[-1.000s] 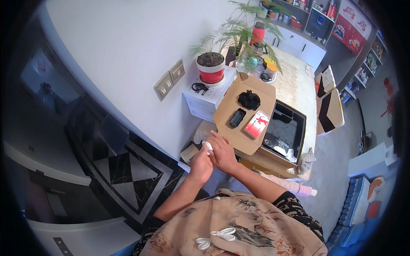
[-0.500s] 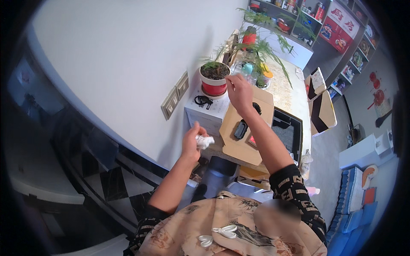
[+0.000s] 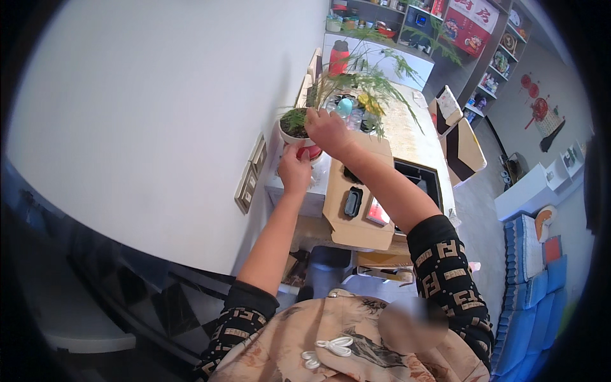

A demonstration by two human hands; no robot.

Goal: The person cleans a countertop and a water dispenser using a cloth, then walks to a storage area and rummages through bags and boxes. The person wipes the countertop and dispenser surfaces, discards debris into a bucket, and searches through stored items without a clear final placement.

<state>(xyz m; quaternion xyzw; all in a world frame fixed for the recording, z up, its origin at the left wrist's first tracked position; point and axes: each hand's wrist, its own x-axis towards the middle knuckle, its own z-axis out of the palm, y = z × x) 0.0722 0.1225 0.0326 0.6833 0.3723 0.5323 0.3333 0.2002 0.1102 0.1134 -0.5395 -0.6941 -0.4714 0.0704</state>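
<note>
A potted plant with feathery green fronds (image 3: 401, 70) stands on a white box by the wall, in a flower pot (image 3: 289, 140) that is white above and red below. Against the front of the pot is my left hand (image 3: 294, 170), its fingers on the side below the rim. Whether a tissue is still in its palm is hidden. My right hand (image 3: 330, 134) reaches over the right side of the rim, fingers bent and pressed together beside the dark soil (image 3: 294, 130). What they pinch, if anything, cannot be made out.
Right of the white box (image 3: 305, 200), an opened cardboard box (image 3: 363, 235) bears a black tray-like piece (image 3: 353, 202) and a red-and-white packet (image 3: 377, 211). Glassware (image 3: 368, 121) and a red bottle (image 3: 338, 57) stand on the table behind. Chairs (image 3: 461, 149) line its right side.
My left hand, which held a crumpled white tissue, has moved up to the pot; the tissue no longer shows. My right hand has come down to the pot's rim. The view has shifted.
</note>
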